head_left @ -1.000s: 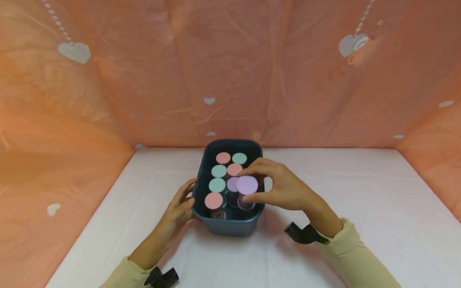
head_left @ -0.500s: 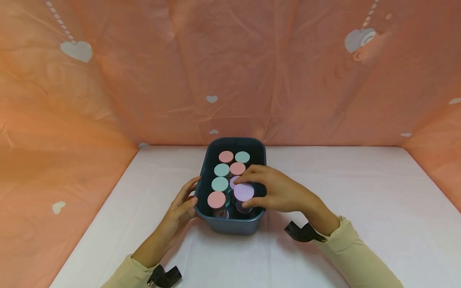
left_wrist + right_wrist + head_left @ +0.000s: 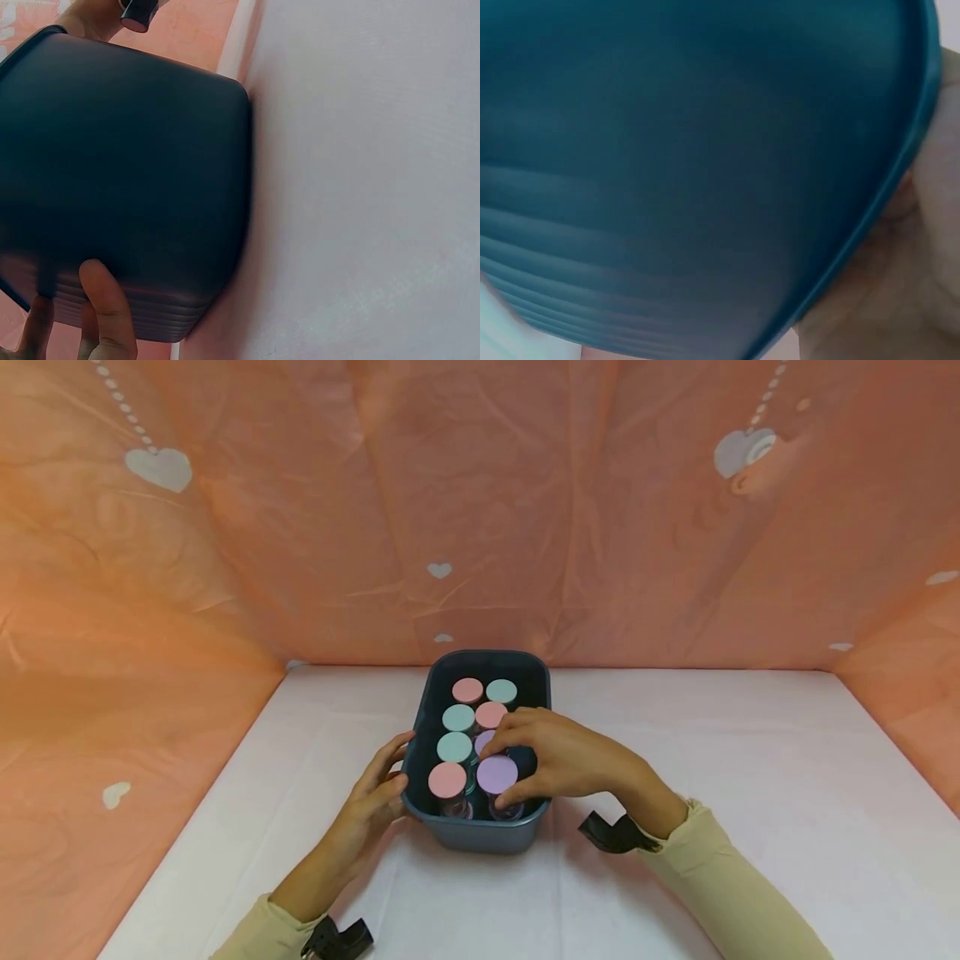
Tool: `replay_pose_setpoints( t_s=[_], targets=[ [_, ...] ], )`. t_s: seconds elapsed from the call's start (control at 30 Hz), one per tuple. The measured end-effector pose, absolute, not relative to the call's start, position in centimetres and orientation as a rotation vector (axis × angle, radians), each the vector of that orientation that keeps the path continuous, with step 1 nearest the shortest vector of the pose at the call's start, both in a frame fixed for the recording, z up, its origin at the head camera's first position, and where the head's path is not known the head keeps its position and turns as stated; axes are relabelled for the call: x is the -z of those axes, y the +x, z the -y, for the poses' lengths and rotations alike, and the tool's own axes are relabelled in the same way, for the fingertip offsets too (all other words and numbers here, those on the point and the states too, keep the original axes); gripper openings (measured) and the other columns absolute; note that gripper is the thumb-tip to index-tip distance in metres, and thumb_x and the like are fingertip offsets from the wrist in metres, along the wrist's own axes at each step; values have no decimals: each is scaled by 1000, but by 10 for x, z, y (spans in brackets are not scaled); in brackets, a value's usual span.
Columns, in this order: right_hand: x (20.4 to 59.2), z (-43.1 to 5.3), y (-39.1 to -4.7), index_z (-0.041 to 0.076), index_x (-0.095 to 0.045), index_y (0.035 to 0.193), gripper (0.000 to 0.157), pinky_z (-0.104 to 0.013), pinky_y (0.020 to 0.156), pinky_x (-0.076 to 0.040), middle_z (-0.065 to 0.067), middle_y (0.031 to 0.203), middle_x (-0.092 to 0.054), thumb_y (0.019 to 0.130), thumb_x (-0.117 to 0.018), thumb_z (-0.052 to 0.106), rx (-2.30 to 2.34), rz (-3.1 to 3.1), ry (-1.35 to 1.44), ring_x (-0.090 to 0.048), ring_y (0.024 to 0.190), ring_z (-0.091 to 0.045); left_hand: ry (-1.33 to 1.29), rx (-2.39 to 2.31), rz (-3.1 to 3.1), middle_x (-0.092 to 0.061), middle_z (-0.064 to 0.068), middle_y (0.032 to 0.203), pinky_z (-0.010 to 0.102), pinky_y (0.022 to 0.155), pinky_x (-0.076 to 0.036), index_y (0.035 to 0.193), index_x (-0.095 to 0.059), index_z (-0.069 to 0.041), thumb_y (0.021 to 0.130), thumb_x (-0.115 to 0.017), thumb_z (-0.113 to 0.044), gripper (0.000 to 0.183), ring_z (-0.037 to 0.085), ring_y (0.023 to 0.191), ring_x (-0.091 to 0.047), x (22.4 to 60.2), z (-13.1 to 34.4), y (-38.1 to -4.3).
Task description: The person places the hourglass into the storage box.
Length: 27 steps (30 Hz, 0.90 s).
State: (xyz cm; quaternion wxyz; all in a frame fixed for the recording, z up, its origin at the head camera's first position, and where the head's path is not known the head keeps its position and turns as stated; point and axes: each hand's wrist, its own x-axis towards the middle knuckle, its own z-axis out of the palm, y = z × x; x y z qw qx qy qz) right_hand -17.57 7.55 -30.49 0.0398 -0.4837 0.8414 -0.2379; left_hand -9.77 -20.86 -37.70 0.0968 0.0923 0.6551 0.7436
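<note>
In the head view a dark blue-green plastic bin (image 3: 480, 837) holds small clear jars with flat coloured lids in two columns. My right hand (image 3: 566, 756) reaches over the bin's right rim and pinches a purple-lidded jar (image 3: 497, 774) between thumb and fingers, in the near right part. Just behind it a second purple lid (image 3: 486, 742) is partly covered by my fingers. Beside the held jar stands a pink-lidded jar (image 3: 447, 781). My left hand (image 3: 375, 793) rests against the bin's left side; in the left wrist view its fairly straight fingers (image 3: 109, 307) touch the ridged outer wall.
Farther back in the bin are mint-lidded jars (image 3: 454, 747) and pink-lidded ones (image 3: 467, 691). The bin stands on a white tabletop (image 3: 712, 752). An orange sheet (image 3: 480, 510) with pale hearts encloses the back and sides. The bin wall (image 3: 690, 172) fills most of the right wrist view.
My right hand has lowered the purple-lidded jar and brought it toward the bin's near end, beside the pink-lidded one. The left hand has stayed at the bin's side.
</note>
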Motion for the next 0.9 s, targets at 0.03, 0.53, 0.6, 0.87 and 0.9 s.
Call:
replay_pose_setpoints(
  t_s=[0.03,0.53,0.6,0.87,0.9],
  targets=[
    [304,-75,-176,25,-73,114,47,-36,101,-45,11,115,-62,74,-85,47,717,-2576,-1482,-54,112,-11,274,-2202,-1939,-26,6,145,38,86,-50,152,-29,-27,104,-36,-21,49,28,114,-52,377,209,-98],
    [301,-66,-179,24,-76,109,46,-30,93,-47,11,106,-63,71,-87,47,595,-2534,-1644,-54,104,-8,301,-2199,-1935,-27,6,144,37,85,-51,153,-29,-27,105,-34,-20,48,25,114,-53,378,209,-98],
    [300,-64,-180,23,-76,108,46,-29,91,-47,10,105,-63,70,-88,46,569,-2534,-1676,-54,102,-9,306,-2204,-1934,-27,6,144,36,85,-51,153,-29,-27,105,-34,-20,48,25,115,-53,378,209,-98],
    [297,-57,-181,21,-77,108,46,-28,90,-48,6,105,-64,70,-89,44,470,-2541,-1652,-55,100,-10,337,-2212,-1927,-28,4,144,36,85,-51,153,-29,-27,105,-36,-22,49,22,114,-54,380,211,-98],
    [297,-56,-181,20,-77,108,46,-28,90,-48,6,105,-64,70,-89,43,465,-2538,-1652,-56,100,-10,337,-2213,-1928,-29,4,144,36,85,-51,153,-29,-27,105,-36,-21,49,21,114,-54,380,211,-98]
  ],
)
